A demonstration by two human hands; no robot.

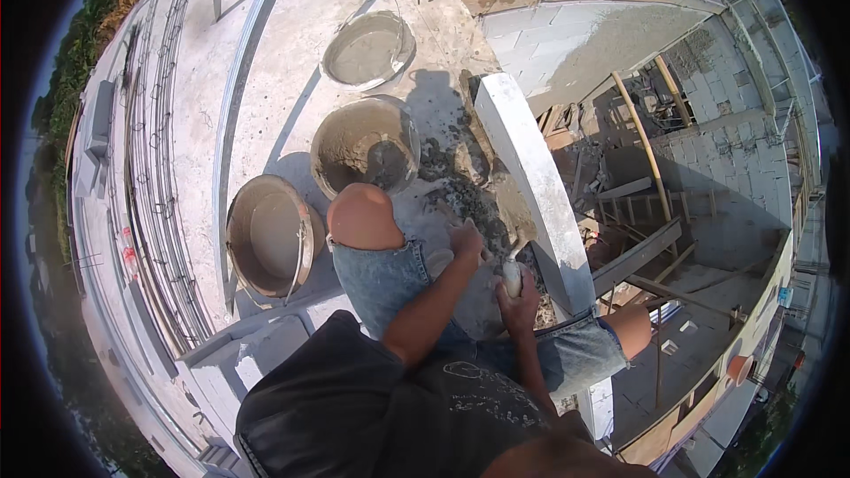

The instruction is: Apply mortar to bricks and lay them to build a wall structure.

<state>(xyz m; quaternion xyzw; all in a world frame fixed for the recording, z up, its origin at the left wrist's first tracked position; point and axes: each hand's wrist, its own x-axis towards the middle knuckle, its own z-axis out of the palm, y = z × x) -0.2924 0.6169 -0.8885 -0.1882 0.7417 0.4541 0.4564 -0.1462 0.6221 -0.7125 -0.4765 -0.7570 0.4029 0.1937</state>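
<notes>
My right hand (518, 303) wraps round the pale handle of a trowel (512, 276). Its thin neck points away from me, and I cannot make out the blade against the mortar. Further left, my left hand (467, 239) is closed above a light grey, rounded patch (482, 296) between my knees; whatever its fingers hold is hidden. Wet grey mortar (456, 179) lies in lumps on the slab just beyond both hands. Along its right side runs a row topped by a long white block (536, 186).
Three mortar-stained buckets stand left and ahead: a near one (270, 239), a middle one (366, 146) with mortar inside, and a far one (367, 50). A metal profile (237, 97) and rebar bundles (146, 142) lie further left. Right of the white block the floor drops to a lower level with timber props (642, 137).
</notes>
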